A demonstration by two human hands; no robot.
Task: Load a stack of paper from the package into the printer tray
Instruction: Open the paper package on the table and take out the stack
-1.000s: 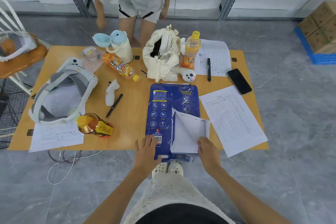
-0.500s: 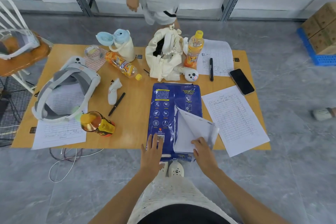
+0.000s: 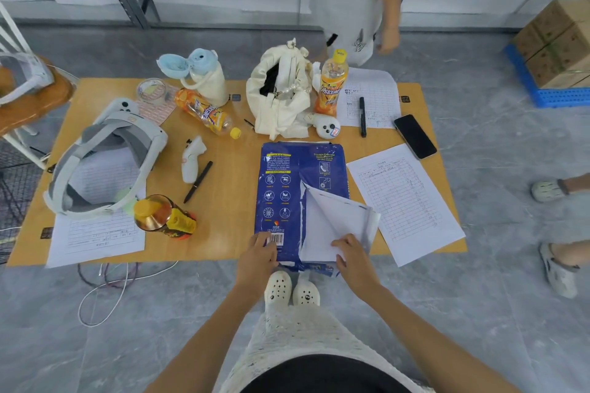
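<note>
A blue paper package point(image 3: 287, 188) lies on the orange table point(image 3: 230, 201) near its front edge, its wrapper torn open along the right side. White sheets point(image 3: 329, 226) show inside, with the torn flap point(image 3: 370, 220) folded out to the right. My left hand point(image 3: 258, 257) rests flat on the package's near left corner by the barcode. My right hand point(image 3: 351, 257) presses on the exposed sheets at the near right, fingers at the flap's edge. No printer or tray is in view.
Printed forms point(image 3: 405, 201) lie right of the package, with a phone point(image 3: 415, 136) behind them. A headset point(image 3: 105, 156), bottles point(image 3: 162, 217), a white bag point(image 3: 281, 96), pens and controllers crowd the table. One person stands beyond the table point(image 3: 354, 0); another's feet point(image 3: 555, 265) are at right.
The torn flap has been pulled further right, baring more white paper. My right hand shifted slightly right with it. The person behind the table walked to the right.
</note>
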